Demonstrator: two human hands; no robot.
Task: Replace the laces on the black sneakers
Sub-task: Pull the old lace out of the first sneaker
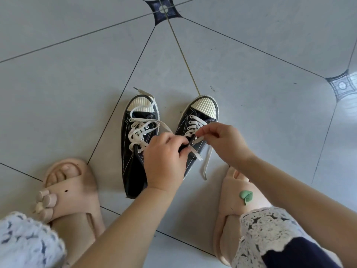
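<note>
White lace [195,120] fills the lower eyelets of the sneaker [184,122] under the hands, left hand [164,159] pinching its edge, right hand [224,142] pinching lace; the other sneaker [131,151], beside them, looks loosely threaded.

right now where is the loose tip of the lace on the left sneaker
Head view, left of centre: the lace tip lies on the floor tile just beyond the white toe cap of the left sneaker, on the side away from the person.
</note>
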